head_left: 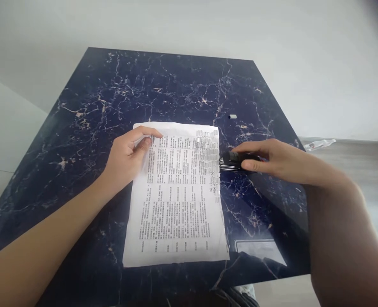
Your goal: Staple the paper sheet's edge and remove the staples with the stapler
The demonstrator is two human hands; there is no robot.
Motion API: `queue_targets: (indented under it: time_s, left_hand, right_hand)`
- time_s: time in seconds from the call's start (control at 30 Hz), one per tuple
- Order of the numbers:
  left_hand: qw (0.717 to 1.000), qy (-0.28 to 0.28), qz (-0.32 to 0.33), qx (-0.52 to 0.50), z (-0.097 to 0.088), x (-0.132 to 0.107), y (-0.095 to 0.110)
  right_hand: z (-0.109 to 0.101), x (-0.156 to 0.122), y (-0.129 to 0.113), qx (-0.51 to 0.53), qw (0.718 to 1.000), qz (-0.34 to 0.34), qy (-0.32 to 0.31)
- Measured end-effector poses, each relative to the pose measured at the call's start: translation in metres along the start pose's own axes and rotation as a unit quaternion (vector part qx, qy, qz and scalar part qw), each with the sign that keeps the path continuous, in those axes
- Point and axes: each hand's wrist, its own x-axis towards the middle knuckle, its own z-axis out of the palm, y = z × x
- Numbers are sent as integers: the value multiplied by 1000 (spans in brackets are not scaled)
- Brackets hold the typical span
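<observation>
Printed paper sheets (pixel 173 192) lie on the dark marbled table, their rows of text running sideways. Many metal staples (pixel 207 147) cover the upper right part, some crowded over each other along the right edge. My left hand (pixel 128 151) holds the sheets at the upper left, thumb and forefinger on top; its other fingers are mostly hidden. At the right edge, my right hand (pixel 266 160) is closed around a black stapler (pixel 230 158), thumb on the near side. The stapler's front end meets the paper's edge, while its rear is hidden by the hand.
Beyond the sheets, a small white-and-dark block (pixel 233 116) lies on the marbled table (pixel 176 85). A pale rectangular patch (pixel 259 249) shows near the front right edge. A clear plastic wrapper (pixel 320 145) lies past the table's right side.
</observation>
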Motion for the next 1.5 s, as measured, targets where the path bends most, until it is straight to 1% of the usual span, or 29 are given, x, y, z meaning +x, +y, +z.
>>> queue_targets:
  time_s: [0.1,0.17,0.23,0.33,0.37,0.47,0.6,0.73,0.83,0.97,1.07,1.27,1.4,1.5]
  left_hand:
    - [1000,-3,-5,19,0,-1,3]
    - [999,-5,-13,29,0,-2,4]
    - [999,-4,-19,38,-1,-2,4]
    - [998,-1,-20,56,0,-3,3]
    - [998,0,-22,63,0,-3,3]
    - [997,-2,-31,71,0,-3,4]
    - [998,-13,-35,57,-1,-2,7]
    - [998,-8,-31,51,-1,-1,8]
    - [998,-8,-30,52,-1,-1,8]
    - [998,-18,-47,49,-1,-1,11]
    - [998,-21,-54,33,-1,0,12]
    - [999,-25,-45,-1,0,0,10]
    - [998,-31,-53,29,-1,0,10]
    - [997,-40,-59,32,-1,1,11]
  right_hand:
    - [9,4,-3,37,999,35,5]
    - [14,5,-5,52,998,42,15]
    - [15,3,-5,48,998,33,-2]
    - [7,-3,1,18,998,8,-58]
    - [4,-5,3,8,998,2,-68]
    - [-1,-6,5,-4,997,-11,-70]
    - [7,0,-10,24,997,-30,-62]
    - [21,6,-25,47,998,-34,-22]
    - [32,8,-28,86,995,-35,22]
    - [45,10,-30,155,982,-19,104]
    - [52,11,-34,153,976,-16,153]
    - [54,12,-45,108,978,-10,177]
    - [55,13,-44,84,978,-37,185]
    - [58,14,-43,87,974,-56,200]
